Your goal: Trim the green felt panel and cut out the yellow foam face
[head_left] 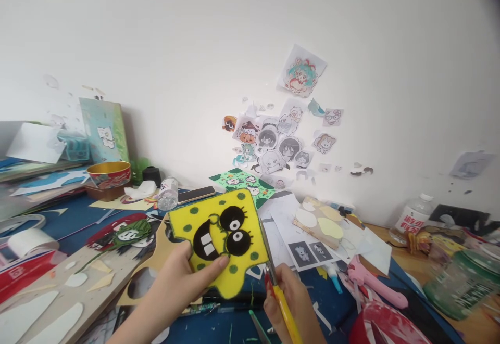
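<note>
A yellow felt piece [242, 203] with a cartoon face, black eyes, an open mouth and green spots is held up above the blue table. My left hand [191, 276] grips its lower left side, the thumb lying across the front near the mouth. Yellow-handled scissors [284, 310] are in my right hand [291, 294], whose fingers wrap round the handles. The blades point upward along the felt's right edge; whether they are parted is hard to see.
Behind stands a white wall [175, 73] with drawings. At left are a cardboard sheet [94, 281], a tape roll [33, 242] and a bowl [108, 175]. At right lie a pink glue gun [377, 284], a red container [386, 326], a green-lidded jar [464, 281] and a bottle [414, 216].
</note>
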`<state>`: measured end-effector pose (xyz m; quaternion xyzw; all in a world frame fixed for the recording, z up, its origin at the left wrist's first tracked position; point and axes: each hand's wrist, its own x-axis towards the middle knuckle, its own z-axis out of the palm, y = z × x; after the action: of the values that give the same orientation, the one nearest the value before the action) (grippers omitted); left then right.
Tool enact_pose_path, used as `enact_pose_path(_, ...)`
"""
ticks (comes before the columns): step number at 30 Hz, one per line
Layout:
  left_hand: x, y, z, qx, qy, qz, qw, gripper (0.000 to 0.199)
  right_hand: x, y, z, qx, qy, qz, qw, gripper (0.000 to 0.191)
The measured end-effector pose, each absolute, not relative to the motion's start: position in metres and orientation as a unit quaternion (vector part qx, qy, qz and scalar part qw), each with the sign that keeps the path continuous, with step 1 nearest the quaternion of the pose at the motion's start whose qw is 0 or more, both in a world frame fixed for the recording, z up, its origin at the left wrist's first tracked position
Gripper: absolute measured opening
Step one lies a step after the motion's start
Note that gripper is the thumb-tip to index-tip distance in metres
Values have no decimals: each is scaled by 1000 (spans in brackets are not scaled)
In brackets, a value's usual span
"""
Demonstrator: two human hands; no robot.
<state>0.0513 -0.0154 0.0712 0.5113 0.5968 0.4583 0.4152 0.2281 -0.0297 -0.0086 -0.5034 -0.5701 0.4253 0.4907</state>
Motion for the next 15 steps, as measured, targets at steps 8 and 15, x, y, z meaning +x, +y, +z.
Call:
enact_pose_path(8, 48, -13, 70, 560, 575, 436, 408, 41, 232, -27, -9, -462, -599, 425, 496, 48)
enact_pose_path(15, 49, -16, 73, 571, 566, 411, 429, 38, 228, -29, -9, -471, -600, 394, 512, 45)
